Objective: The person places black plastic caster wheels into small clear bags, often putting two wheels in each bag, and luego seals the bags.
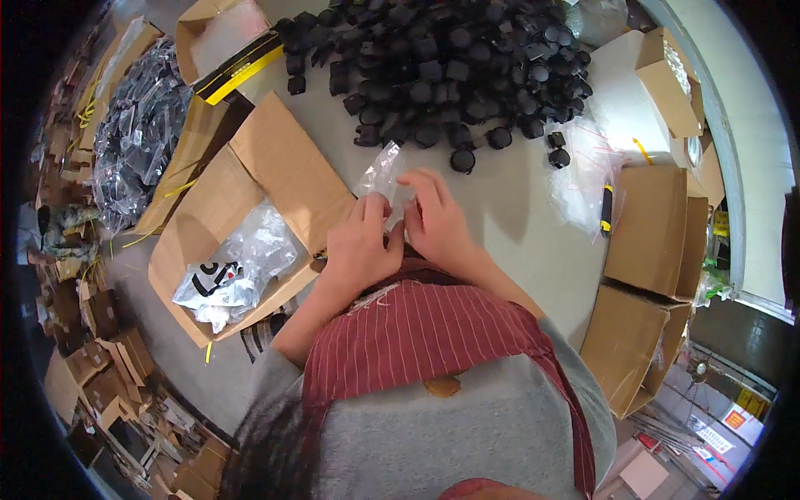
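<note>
The person stands at a pale work surface (533, 237), wearing a maroon striped apron (433, 333) over a grey top (450, 433). Both hands meet near the middle, just beyond the apron. The left hand (363, 239) pinches the lower part of a small clear plastic bag (380, 173) between bent fingers and thumb; the bag's free end slants up toward the far side. The right hand (436, 218) is close beside it, fingers curled toward the bag, but I cannot tell whether they press on it.

Beyond the hands spreads a large heap of black parts (450, 71), with one loose black piece (462, 161) at its near edge. On the left, close to the left hand, an open cardboard box (287, 154) holds crumpled clear plastic (265, 233). Farther left are dark items in clear wrapping (142, 133).

On the right, a yellow-and-black cutter (607, 212) lies beside thin plastic sheets (575, 183). Two brown cartons stand at the right edge, one (646, 229) farther off and one (621, 346) nearer.
</note>
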`<action>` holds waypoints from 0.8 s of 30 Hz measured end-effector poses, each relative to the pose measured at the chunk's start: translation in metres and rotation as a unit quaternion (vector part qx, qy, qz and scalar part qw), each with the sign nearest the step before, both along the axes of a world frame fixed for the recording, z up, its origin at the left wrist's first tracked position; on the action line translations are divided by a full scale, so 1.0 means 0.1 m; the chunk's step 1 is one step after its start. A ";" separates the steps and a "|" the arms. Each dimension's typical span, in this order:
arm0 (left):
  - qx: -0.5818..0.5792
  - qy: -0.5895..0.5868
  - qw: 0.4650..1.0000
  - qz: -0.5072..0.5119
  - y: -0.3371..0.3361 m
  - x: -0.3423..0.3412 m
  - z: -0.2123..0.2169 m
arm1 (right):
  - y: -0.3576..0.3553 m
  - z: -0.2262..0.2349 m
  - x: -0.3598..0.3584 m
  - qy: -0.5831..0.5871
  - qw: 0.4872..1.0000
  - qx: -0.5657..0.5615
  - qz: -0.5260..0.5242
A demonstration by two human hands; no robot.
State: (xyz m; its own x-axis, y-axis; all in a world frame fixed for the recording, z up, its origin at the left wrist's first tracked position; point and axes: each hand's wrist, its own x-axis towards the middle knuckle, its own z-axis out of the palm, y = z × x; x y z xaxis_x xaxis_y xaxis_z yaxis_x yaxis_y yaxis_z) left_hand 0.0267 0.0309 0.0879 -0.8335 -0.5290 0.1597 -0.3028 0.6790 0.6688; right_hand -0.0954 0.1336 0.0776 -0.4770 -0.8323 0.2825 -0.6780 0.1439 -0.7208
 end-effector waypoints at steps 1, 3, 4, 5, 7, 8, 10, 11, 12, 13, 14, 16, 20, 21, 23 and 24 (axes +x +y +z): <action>0.000 0.001 1.000 -0.001 -0.01 -0.01 -0.06 | -0.02 -0.01 -0.01 -0.064 0.997 -0.020 -0.033; -0.035 -0.012 0.998 0.060 -0.04 -0.05 -0.25 | -0.02 -0.04 -0.04 -0.082 0.994 -0.063 -0.033; -0.036 -0.011 0.998 0.059 -0.06 -0.05 -0.29 | -0.03 -0.06 -0.07 -0.101 0.989 -0.104 -0.030; -0.008 -0.026 0.997 0.074 -0.09 -0.03 -0.31 | -0.02 -0.10 -0.11 -0.101 0.989 -0.106 -0.032; 0.021 -0.039 0.995 0.085 -0.14 -0.02 -0.31 | 0.06 -0.17 -0.18 -0.012 0.995 -0.088 -0.053; -0.024 -0.031 0.996 0.075 -0.16 -0.01 -0.30 | 0.10 -0.18 -0.20 -0.010 0.994 -0.088 -0.056; -0.072 -0.022 0.995 0.067 -0.20 -0.02 -0.28 | 0.17 -0.17 -0.27 -0.110 0.989 -0.014 -0.094; -0.092 -0.017 0.993 0.075 -0.22 -0.04 -0.28 | 0.20 -0.16 -0.32 -0.109 0.989 -0.015 -0.094; -0.113 -0.013 0.990 0.083 -0.26 -0.04 -0.29 | 0.21 -0.17 -0.36 -0.123 0.989 -0.019 -0.081; -0.114 -0.013 0.990 0.081 -0.31 -0.05 -0.28 | 0.23 -0.17 -0.41 -0.135 0.988 -0.023 -0.069; -0.130 -0.025 0.984 0.121 -0.37 -0.07 -0.26 | 0.26 -0.22 -0.49 -0.135 0.988 -0.024 -0.071; -0.147 -0.038 0.975 0.162 -0.43 -0.09 -0.20 | 0.30 -0.42 -0.68 -0.095 0.966 0.043 -0.238; -0.186 0.012 0.977 0.102 -0.46 -0.19 -0.22 | 0.23 -0.67 -0.99 0.046 0.925 0.251 -0.282; -0.229 0.012 0.971 0.064 -0.44 -0.25 -0.25 | 0.19 -0.74 -0.99 0.093 0.924 0.243 -0.282; -0.252 0.024 0.967 0.037 -0.37 -0.37 -0.24 | 0.24 -0.85 -0.99 0.140 0.918 0.232 -0.290; -0.272 0.030 0.962 0.016 -0.34 -0.42 -0.25 | 0.25 -0.89 -0.98 0.139 0.925 0.203 -0.288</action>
State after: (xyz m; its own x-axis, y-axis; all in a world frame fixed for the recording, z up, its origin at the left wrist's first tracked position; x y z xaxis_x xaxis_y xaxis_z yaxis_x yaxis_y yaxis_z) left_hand -0.0155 -0.0035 0.0631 -0.7982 -0.3796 0.4677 -0.3018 0.9240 0.2348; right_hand -0.1936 0.1586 -0.0112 -0.8308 -0.5262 0.1812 -0.5551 0.7601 -0.3380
